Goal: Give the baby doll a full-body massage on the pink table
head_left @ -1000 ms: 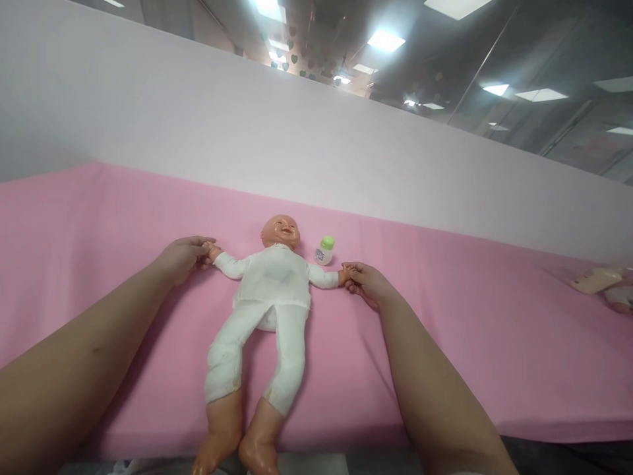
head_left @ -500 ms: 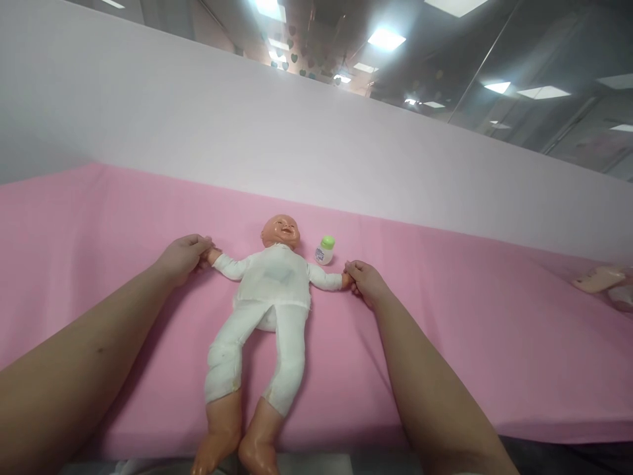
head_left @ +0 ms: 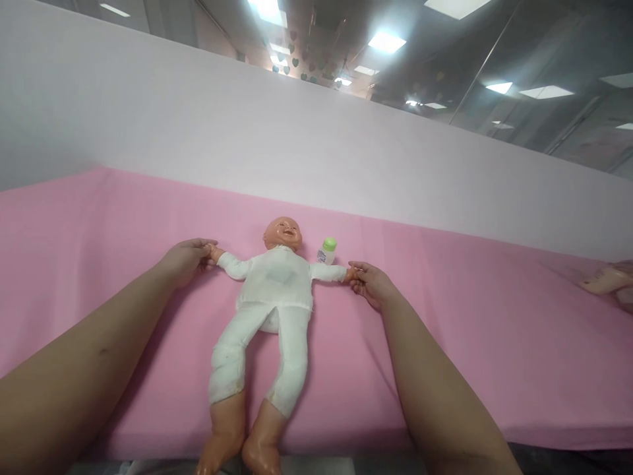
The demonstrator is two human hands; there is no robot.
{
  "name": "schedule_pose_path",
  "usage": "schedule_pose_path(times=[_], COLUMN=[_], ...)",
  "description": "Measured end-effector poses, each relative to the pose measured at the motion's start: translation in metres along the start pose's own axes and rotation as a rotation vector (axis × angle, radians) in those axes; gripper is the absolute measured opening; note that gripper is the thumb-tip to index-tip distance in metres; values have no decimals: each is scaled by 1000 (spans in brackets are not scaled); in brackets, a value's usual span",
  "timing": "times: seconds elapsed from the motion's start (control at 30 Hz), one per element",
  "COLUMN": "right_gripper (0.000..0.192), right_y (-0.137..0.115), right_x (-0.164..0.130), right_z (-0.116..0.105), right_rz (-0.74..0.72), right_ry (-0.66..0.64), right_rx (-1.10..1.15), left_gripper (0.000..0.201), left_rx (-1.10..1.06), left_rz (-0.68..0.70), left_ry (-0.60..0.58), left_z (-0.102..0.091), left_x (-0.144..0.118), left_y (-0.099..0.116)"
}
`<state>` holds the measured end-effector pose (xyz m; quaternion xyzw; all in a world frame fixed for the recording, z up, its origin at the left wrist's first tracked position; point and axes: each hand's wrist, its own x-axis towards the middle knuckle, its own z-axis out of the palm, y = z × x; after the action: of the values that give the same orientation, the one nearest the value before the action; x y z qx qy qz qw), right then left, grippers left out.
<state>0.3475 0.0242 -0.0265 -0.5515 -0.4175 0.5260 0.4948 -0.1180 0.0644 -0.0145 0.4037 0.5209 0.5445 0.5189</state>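
Note:
A baby doll (head_left: 279, 280) with a white cloth body lies on its back, arms spread to both sides and bare feet toward me. On the left, my left hand (head_left: 185, 262) is closed around the doll's hand (head_left: 214, 253). My right hand (head_left: 372, 282) grips the doll's other hand (head_left: 351, 274) between thumb and fingers. Just behind that doll arm stands a small clear bottle (head_left: 327, 251) with a light green cap, its lower edge partly hidden by the sleeve.
The doll rests on a pink-covered table (head_left: 469, 343) backed by a white wall (head_left: 316, 152). Part of another doll (head_left: 606, 280) shows at the far right edge. Above the wall, glass reflects ceiling lights.
The doll's arm on the right has risen slightly toward the bottle, now covering its base. My right hand's fingers have shifted a little. The whole view has moved slightly.

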Motion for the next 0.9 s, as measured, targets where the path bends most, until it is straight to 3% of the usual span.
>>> schedule_pose_path(times=[0.2,0.53,0.7,0.9], right_gripper=[32,32,29,39], right_y=[0,-2,-3,1], right_x=[-2,-4,-5,-2], right_z=[-10,-10,-2,8], right_rz=[6,-13,-41,-70], right_ry=[-118,-151,-118,-20], right_rx=[72,40,-93,-207], left_gripper=[21,27,29,29], left_rx=[-19,61,110,117], left_rz=[-16,57,49,54], left_ry=[-35,-18,-17,7], left_z=[-4,-6,-7,-5], left_x=[7,11,12,12], left_y=[-4,-11,-11,-11])
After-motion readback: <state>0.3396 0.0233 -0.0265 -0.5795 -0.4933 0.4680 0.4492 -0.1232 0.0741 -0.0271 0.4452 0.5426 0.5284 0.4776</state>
